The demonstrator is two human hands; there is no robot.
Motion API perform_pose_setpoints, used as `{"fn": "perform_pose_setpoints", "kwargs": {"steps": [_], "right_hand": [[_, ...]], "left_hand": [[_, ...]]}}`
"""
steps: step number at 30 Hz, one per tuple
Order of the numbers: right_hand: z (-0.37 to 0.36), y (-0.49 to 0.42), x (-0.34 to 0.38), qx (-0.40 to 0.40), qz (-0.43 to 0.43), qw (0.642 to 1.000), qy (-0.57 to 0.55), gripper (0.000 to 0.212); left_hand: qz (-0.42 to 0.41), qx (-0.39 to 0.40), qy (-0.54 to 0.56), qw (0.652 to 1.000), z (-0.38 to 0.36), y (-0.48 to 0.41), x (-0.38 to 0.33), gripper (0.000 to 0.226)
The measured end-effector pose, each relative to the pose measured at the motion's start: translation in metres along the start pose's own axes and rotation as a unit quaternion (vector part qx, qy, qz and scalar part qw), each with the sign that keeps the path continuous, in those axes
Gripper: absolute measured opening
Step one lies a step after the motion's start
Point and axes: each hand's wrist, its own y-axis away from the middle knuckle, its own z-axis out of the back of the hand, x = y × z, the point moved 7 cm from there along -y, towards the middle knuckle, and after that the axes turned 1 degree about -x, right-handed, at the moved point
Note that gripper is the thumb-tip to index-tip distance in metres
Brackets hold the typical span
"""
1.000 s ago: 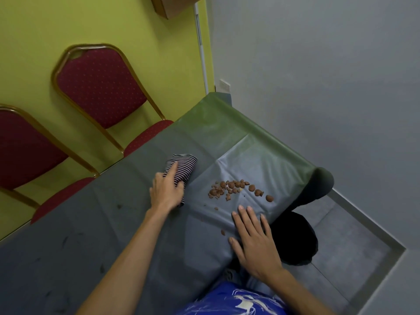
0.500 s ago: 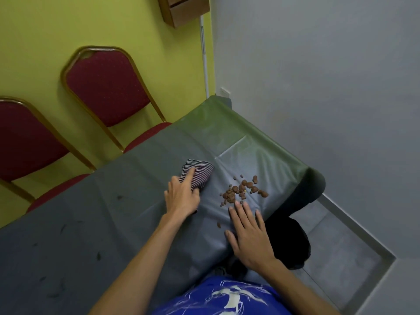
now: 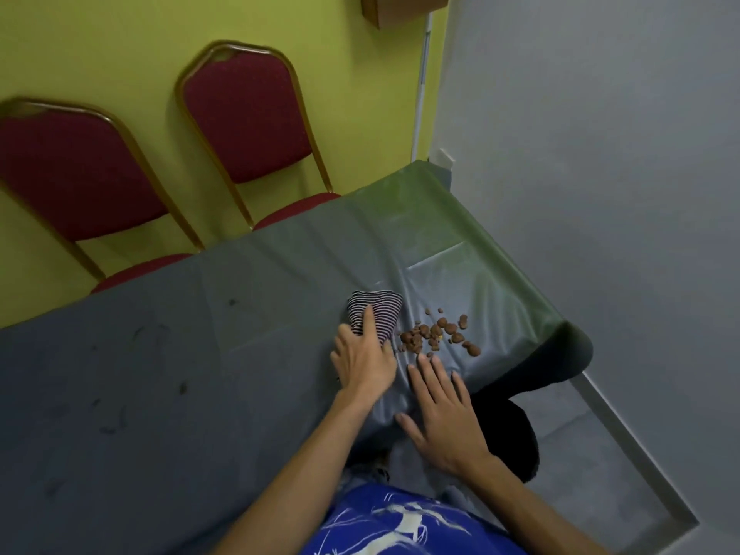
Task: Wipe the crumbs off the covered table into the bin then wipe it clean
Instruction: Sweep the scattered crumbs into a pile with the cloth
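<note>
Mid-sweep, by the look of it, near the right-hand corner of the worktop (image 3: pixel 200 374). Pressing down on the striped cloth (image 3: pixel 378 312) with the left hand (image 3: pixel 366 362): grip wide, fingers laid straight over the cloth's near half, nothing visibly curled round it. Right hand (image 3: pixel 444 414) likewise wide and flat on the cover, holding nothing, fingertips (image 3: pixel 423 359) just short of the crumbs (image 3: pixel 436 336), palm close to the near edge.

Crumbs bunched in a loose brown heap just right of the cloth, between it and the draped right end of the worktop, with a few strays toward that end. Dark shape below the near edge by the same corner, half hidden, taken to be the bin (image 3: pixel 510 438); to the right of the right hand and nearer the person than the heap.

So, for the coming stroke: heap to the right of the cloth, bin further right and nearer. Probably calls for pushing the cloth rightward and back toward the near edge, on a slant, not straight across to the end. Left hand already on the cloth; right hand nearer the bin side, well placed to fence the heap at the edge. Some risk of strays going over the end and missing the bin. Wiping clean not yet begun
</note>
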Motion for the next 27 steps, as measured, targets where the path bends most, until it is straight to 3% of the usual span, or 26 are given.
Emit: {"fn": "perform_pose_setpoints", "kwargs": {"steps": [4,9,17,20,27], "right_hand": [[0.002,0.001,-0.005,0.011,0.023,1.0,0.005,0.08],[0.007,0.002,-0.01,0.014,0.068,0.997,0.03,0.084],[0.008,0.016,-0.016,0.041,0.144,0.987,0.049,0.093],[0.01,0.017,-0.019,0.043,0.154,0.986,0.048,0.091],[0.017,0.021,-0.022,0.019,0.172,0.984,0.043,0.095]], "left_hand": [[0.012,-0.043,0.036,0.998,0.017,0.011,0.018,0.069],[0.113,-0.057,0.033,0.991,0.013,0.043,0.068,0.072],[0.095,-0.057,0.017,0.994,-0.014,0.049,0.006,0.072],[0.085,-0.048,0.056,0.994,-0.02,0.046,-0.014,0.07],[0.18,-0.103,0.087,0.974,-0.001,0.046,0.037,0.067]]}}
